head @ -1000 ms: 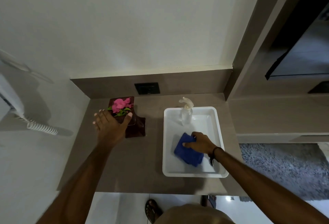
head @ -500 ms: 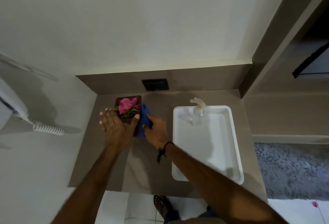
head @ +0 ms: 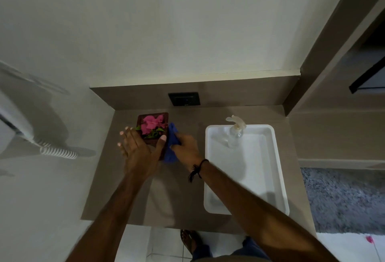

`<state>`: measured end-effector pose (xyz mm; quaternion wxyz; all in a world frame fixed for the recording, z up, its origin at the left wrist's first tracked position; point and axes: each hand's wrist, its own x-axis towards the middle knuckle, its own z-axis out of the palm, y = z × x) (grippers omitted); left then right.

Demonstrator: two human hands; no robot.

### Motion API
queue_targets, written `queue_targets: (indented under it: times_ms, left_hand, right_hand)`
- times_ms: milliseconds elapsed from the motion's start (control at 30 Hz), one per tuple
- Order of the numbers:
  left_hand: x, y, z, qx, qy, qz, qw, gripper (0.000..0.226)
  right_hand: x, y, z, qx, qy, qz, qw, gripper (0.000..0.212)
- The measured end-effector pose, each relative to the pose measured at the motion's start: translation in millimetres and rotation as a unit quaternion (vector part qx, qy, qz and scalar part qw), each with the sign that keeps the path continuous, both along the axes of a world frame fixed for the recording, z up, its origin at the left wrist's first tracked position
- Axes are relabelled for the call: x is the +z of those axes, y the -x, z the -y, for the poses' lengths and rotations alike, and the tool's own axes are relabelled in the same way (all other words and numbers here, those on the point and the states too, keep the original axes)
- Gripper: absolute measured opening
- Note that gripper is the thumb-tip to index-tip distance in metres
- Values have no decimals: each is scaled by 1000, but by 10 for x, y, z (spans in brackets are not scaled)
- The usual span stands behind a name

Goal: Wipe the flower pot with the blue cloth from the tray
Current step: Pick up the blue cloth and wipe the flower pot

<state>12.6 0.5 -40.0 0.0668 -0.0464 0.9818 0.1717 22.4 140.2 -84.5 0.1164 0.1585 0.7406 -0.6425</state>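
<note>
- Steadying: left hand (head: pixel 138 153) is bracing the near-left side of the dark brown square flower pot (head: pixel 153 141), fingers spread apart, thumb lying along the near-right edge, forearm reaching in from bottom left.
- Pressing: right hand (head: pixel 185 150) is gripping the bunched blue cloth (head: pixel 171 147), fingers closed on it, holding it against the pot's right side; a dark wristband (head: pixel 198 169) is circling the wrist.
- Sitting: pot with pink flowers (head: pixel 151 125) is standing on the brown counter (head: pixel 183 199), back left.
- Resting: white tray (head: pixel 279 168) is lying to the right, holding a clear spray bottle (head: pixel 235 134) upright at its far end.
</note>
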Motion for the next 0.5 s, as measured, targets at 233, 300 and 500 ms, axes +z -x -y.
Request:
queue_targets:
  times_ms: [233,300,500]
  left_hand:
    - [-36,30,28,-5,16,15,1000,118]
    - [-28,31,30,-6,23,20,1000,118]
    - [-4,19,41,-18,36,19,999,120]
  right_hand:
    - [-4,-227,90,-15,-21,-66,997,47]
    - [-138,-252,107,31,-72,-24,997,48]
    - [-223,151,-113,72,-131,35,988,40]
